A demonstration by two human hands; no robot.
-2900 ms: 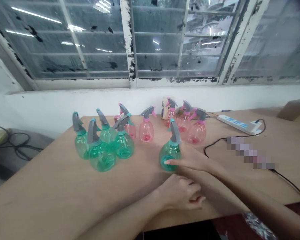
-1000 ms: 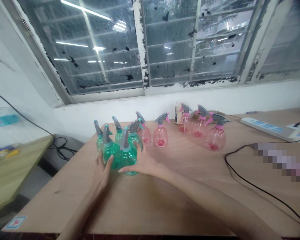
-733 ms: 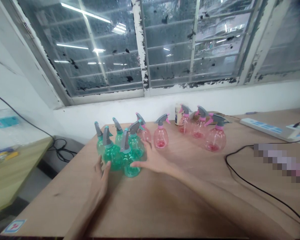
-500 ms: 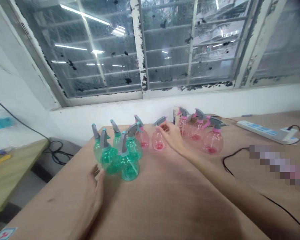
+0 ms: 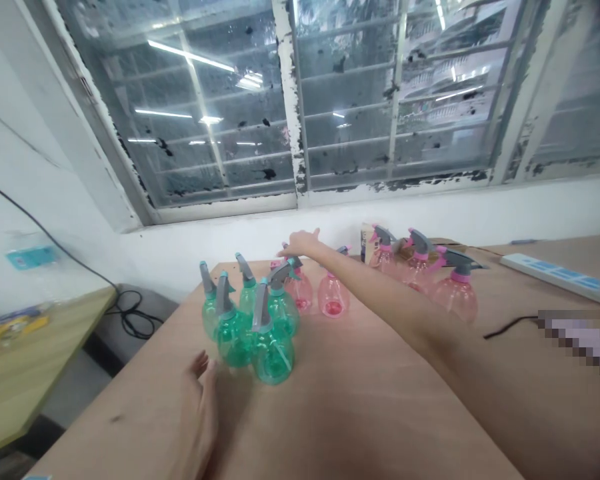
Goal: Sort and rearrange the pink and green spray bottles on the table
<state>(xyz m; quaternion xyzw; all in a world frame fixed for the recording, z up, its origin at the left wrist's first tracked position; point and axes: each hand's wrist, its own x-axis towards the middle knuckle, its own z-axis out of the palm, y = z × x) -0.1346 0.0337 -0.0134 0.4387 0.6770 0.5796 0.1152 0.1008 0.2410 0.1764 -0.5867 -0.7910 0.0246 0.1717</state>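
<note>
Several green spray bottles [image 5: 253, 327] stand bunched together at the table's left. Behind them stand two pink spray bottles [image 5: 333, 297], and more pink spray bottles [image 5: 457, 297] cluster at the back right. My left hand [image 5: 200, 400] lies flat on the table just in front of the green bunch, fingers stretched out, holding nothing. My right hand [image 5: 300, 244] reaches far over the table, above the pink bottle behind the green ones, fingers extended and holding nothing; I cannot tell whether it touches that bottle's grey head.
The wooden table [image 5: 360, 413] runs along a white wall under a peeling window. A white power strip [image 5: 560, 275] and a black cable [image 5: 505, 328] lie at the right. A small tin [image 5: 366, 241] stands at the back. A second table [image 5: 25, 353] is to the left.
My right hand left the green bottles and reached back, first to the middle pink bottle, then further left over the pink bottle behind the green bunch. My left hand drew back, flat on the table.
</note>
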